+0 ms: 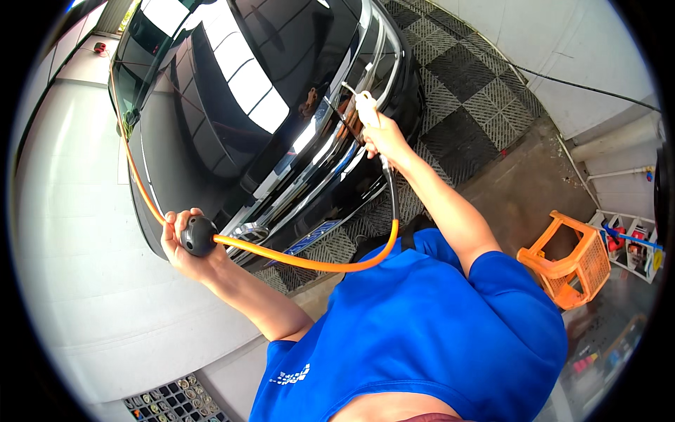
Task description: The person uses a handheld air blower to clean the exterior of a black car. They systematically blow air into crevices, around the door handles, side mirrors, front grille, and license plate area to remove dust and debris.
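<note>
My left hand grips a black hose-stopper ball on an orange hose, beside the front of a black car. Out past the car's headlight, my right hand is closed around a white spray gun. A thin pale nozzle tip points from the gun towards the grille. From the gun's lower end a black hose sleeve leads into the orange hose, which loops before my blue shirt. No spray can be seen.
Checkered plastic grating covers the floor by the car. An orange plastic stool and a white rack of bottles are at the right. A black cable crosses the right wall. White panels line the left.
</note>
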Motion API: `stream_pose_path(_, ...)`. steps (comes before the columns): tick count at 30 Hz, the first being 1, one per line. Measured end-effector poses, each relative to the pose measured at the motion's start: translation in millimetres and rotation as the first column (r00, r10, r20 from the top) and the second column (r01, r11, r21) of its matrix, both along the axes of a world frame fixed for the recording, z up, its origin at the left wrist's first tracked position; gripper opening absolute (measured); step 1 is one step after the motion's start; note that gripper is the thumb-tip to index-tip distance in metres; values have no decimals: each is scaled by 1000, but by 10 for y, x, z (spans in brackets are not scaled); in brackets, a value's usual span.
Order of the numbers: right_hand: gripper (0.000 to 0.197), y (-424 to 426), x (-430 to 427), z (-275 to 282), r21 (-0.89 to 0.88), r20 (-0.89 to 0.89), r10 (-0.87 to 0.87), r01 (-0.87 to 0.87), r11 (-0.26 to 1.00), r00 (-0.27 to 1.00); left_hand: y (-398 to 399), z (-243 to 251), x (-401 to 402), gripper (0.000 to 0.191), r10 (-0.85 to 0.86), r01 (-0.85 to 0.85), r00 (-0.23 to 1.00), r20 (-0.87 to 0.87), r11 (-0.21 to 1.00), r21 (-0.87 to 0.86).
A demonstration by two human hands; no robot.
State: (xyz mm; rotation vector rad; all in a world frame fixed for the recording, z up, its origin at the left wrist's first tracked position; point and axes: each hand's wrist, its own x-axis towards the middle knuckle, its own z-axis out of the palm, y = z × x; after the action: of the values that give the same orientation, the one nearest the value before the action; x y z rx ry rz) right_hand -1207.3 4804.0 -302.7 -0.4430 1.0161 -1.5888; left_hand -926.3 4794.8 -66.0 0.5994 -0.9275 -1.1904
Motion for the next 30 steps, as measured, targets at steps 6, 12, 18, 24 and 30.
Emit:
stream_pose_path(6,36,-288,-600,-78,-47,-115,-240,236,971,964,-63,-47,-277,15,115,-116,991,72,993,15)
stream_pose_path(12,19,76,-438,-235,-2,65,-64,64,998,996,-124,3,-341,16,104,-104,993,52,995,2)
stream_pose_path(18,17,466,-55,-514,118,162,-19,0,993,987,-181,-7,-503,15,77,-77,994,81,997,-10)
stream_pose_path(24,3,689,256,-865,283,405,147,-276,918,903,-190,-86,-425,13,122,-125,987,106,992,24)
stream_pose_path(30,2,470,70,-1314,276,251,22,-93,957,968,-187,-238,-375,13,125,-131,981,149,991,34)
